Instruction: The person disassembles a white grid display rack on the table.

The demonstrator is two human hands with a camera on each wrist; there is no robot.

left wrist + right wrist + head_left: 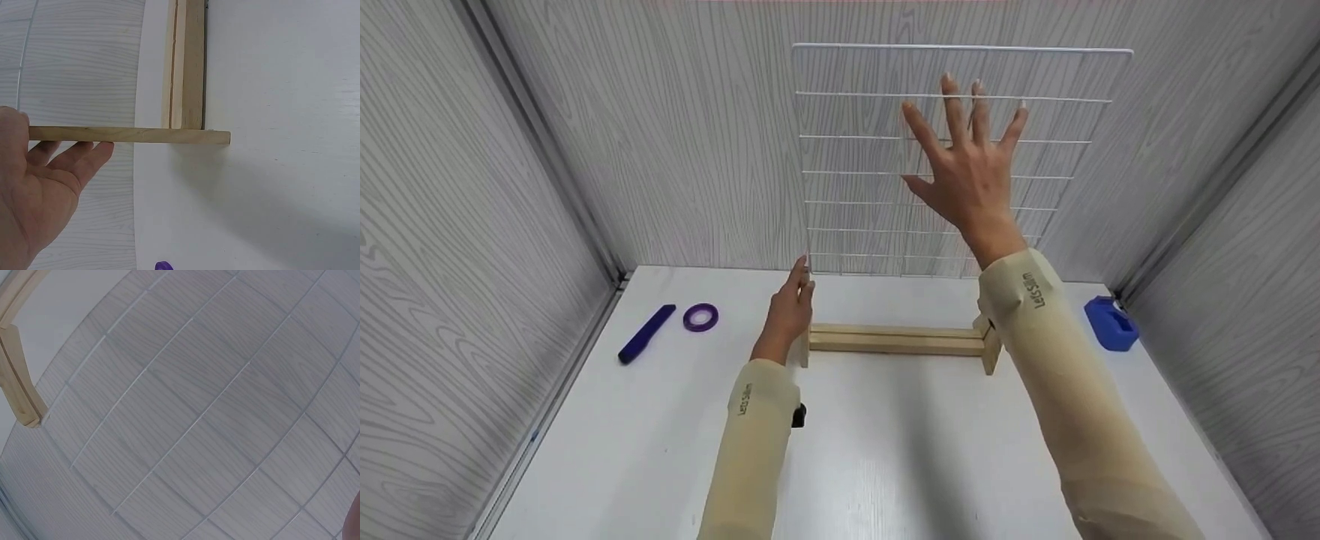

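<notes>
White wire grid panel point(877, 161) standing upright at twelve o'clock, behind wooden slotted base point(896, 340) on counter point(885, 450). Right hand point(971, 176) spread flat against it; left hand point(789, 311), fingers straight, steadying the lower corner. Not yet seated in base.

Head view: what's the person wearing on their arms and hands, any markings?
Both hands are bare, the left hand and the right hand. Each arm wears a snug beige sleeve to the wrist, with small dark lettering printed near the cuff. No gloves or rings show.
</notes>
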